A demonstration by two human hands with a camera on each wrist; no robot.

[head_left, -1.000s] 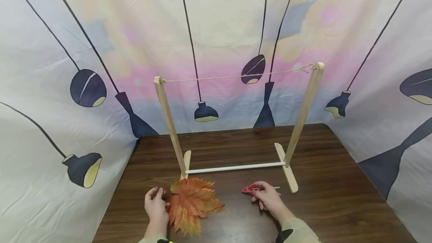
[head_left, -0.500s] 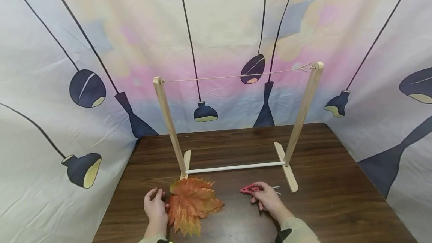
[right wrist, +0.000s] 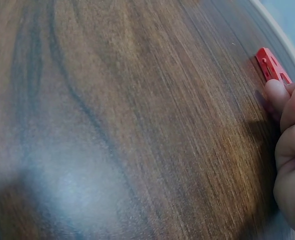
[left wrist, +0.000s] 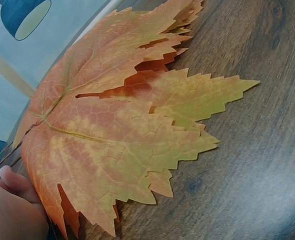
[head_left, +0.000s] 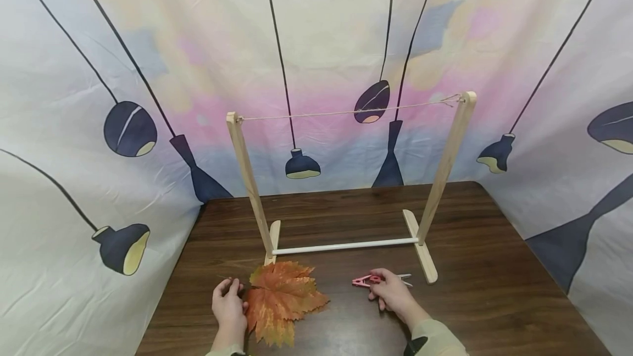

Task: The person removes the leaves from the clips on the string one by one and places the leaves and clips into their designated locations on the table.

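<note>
At the front left of the table, my left hand (head_left: 229, 305) pinches the thin stems of some orange and yellow maple leaves (head_left: 283, 300). In the left wrist view, the leaves (left wrist: 102, 120) lie stacked with jagged edges overlapping, and their stems run to the fingertips. Farther right, my right hand (head_left: 393, 294) holds a red clothespin (head_left: 360, 281) just above or on the table; which, I cannot tell. A pale grey pronged end (head_left: 406, 277) sticks out on the other side of that hand. The fingers cover the middle, so whether it is a second clothespin is hidden.
Behind the hands stands a wooden frame, with a left post (head_left: 249, 185), a right post (head_left: 447, 172) and a white bottom rod (head_left: 346, 246). A thin string (head_left: 316, 115) spans the post tops. The brown table (head_left: 494, 284) reaches a patterned cloth backdrop (head_left: 326, 32).
The red clothespin has turned slightly in my right fingers, and a pale strip now shows along it. My left hand and the leaves look nearly unmoved.
</note>
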